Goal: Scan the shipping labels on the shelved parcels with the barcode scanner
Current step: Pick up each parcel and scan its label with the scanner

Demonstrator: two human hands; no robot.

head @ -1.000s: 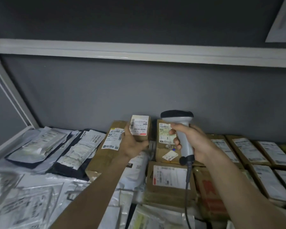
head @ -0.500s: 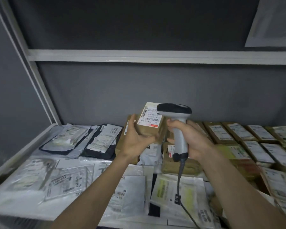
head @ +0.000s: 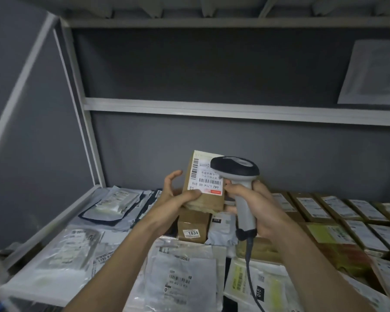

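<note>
The left hand (head: 176, 197) grips a small brown box (head: 203, 199), its white barcode label (head: 206, 176) facing up. At its 3 o'clock, the right hand (head: 257, 208) wraps the grey, black-headed scanner (head: 241, 183).

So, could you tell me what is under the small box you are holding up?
Under the held box, a cardboard parcel with a 1834 sticker; the left hand covers whatever is beside it.

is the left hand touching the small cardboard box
Touching. The head view shows the left hand holding the small cardboard box, its thumb pressed on the label's lower edge.
</note>
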